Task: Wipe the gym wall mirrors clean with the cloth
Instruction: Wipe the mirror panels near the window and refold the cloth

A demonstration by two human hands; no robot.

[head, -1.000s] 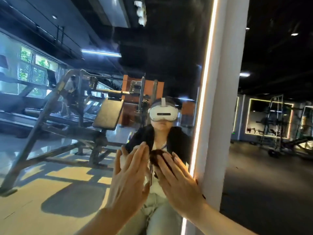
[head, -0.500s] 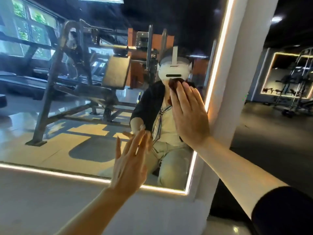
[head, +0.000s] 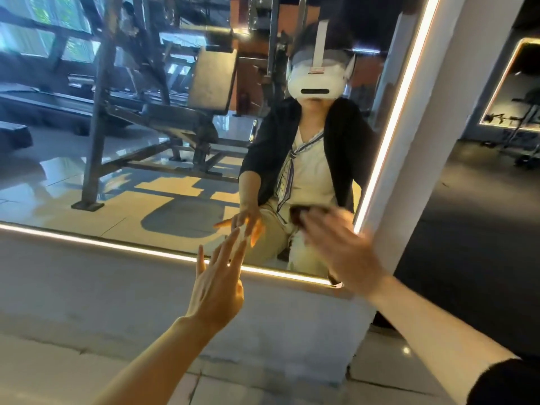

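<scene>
The wall mirror (head: 163,182) fills the upper left, edged by a lit strip along its bottom and right side. My right hand (head: 342,252), blurred, lies flat with straight fingers low on the glass near the right corner, pressing a dark brown cloth (head: 298,217) that shows just past its fingertips. My left hand (head: 217,285) has its fingers straight and its fingertips touching the glass just above the bottom strip; it holds nothing. The mirror reflects me sitting low in front of it.
A white pillar (head: 423,147) borders the mirror on the right. A grey ledge (head: 117,282) runs under the mirror down to a tiled floor (head: 263,387). Gym machines (head: 523,133) stand far right on a dark floor; a weight bench appears only as a reflection.
My right hand has slid the cloth down the glass from head height to near the bottom right corner. The view has tilted down. My left hand stays low on the mirror.
</scene>
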